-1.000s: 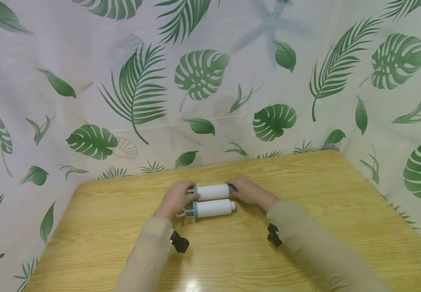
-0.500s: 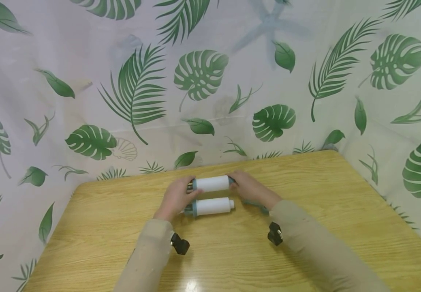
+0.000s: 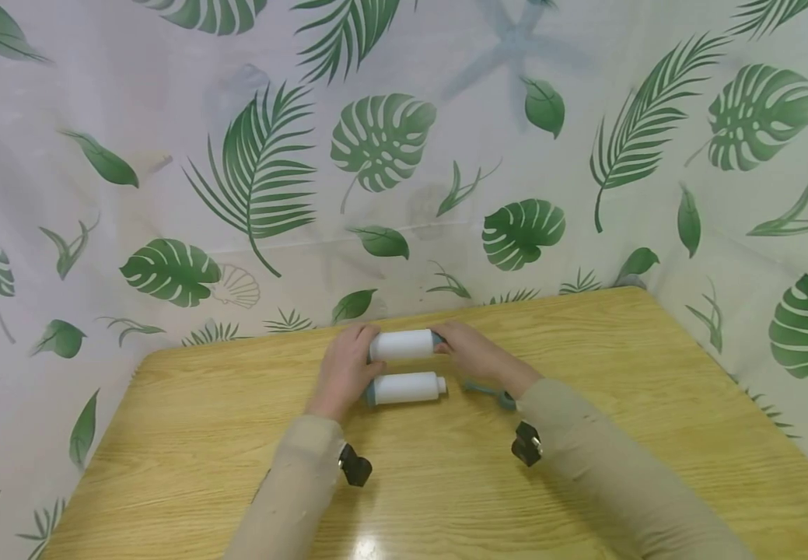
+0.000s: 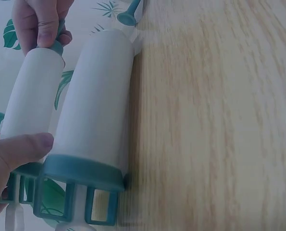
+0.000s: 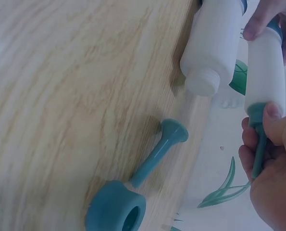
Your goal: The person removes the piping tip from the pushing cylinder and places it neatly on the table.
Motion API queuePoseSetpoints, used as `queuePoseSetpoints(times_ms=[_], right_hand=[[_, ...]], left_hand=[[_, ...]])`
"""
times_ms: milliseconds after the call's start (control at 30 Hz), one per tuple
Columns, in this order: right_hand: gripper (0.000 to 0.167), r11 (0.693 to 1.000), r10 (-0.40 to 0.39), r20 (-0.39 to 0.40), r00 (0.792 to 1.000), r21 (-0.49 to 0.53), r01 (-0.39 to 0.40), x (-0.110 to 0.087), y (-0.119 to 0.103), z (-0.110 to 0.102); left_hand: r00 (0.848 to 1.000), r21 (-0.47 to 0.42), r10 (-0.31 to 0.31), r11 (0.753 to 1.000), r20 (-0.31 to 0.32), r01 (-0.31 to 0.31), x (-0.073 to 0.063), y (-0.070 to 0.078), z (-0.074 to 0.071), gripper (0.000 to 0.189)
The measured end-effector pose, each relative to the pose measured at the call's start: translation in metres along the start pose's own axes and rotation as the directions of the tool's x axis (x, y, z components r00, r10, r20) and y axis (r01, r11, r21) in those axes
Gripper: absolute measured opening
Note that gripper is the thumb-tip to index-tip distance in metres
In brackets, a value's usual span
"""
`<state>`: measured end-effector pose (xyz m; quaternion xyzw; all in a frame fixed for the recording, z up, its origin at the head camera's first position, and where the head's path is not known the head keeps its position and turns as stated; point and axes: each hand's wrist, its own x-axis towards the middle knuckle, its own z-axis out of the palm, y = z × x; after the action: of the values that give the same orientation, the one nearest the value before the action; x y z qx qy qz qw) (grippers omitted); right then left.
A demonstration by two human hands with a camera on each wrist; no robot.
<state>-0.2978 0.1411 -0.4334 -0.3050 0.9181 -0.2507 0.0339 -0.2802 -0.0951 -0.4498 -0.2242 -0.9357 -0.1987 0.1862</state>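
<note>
Near the table's far edge [image 3: 585, 334], fingers clamped, the left hand [image 3: 346, 365] grips a white syringe-like tube [image 3: 402, 344] and the right hand [image 3: 475, 354] its seemingly fitted teal nozzle [image 5: 259, 144], while the bare-tipped second tube [image 3: 406, 387] apparently awaits the loose nozzle [image 5: 145, 171].

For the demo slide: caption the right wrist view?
Left hand and right hand hold one white cylinder; second cylinder and loose teal piece lie on the table.

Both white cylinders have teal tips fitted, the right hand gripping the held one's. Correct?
Not both: the other cylinder ends in a bare white neck, as the right wrist view shows. The right hand grips the held cylinder's teal tip.
</note>
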Motion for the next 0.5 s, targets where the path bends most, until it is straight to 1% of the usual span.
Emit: queuePoseSetpoints(times_ms=[133, 300, 400, 500], right_hand=[[0.041, 1.000, -0.006, -0.037, 0.999, -0.019, 0.005, -0.0016, 0.0000, 0.0006], [0.044, 0.998, -0.027, -0.108, 0.994, -0.052, 0.021, -0.0042, 0.0002, 0.0020], [0.043, 0.997, -0.043, -0.158, 0.986, -0.064, 0.033, -0.0061, 0.0000, 0.0034], [0.042, 0.993, -0.075, -0.216, 0.974, -0.106, 0.052, -0.0080, 0.0009, 0.0059]], left_hand=[[1.000, 0.010, 0.019, 1.000, -0.021, -0.019, 0.0000, 0.0020, -0.0004, 0.046], [0.998, 0.026, 0.054, 0.998, -0.024, -0.053, 0.0007, 0.0054, -0.0042, 0.045], [0.997, 0.037, 0.074, 0.997, -0.026, -0.073, 0.0023, 0.0069, -0.0070, 0.044], [0.997, 0.036, 0.080, 0.996, -0.021, -0.079, 0.0040, 0.0081, -0.0098, 0.045]])
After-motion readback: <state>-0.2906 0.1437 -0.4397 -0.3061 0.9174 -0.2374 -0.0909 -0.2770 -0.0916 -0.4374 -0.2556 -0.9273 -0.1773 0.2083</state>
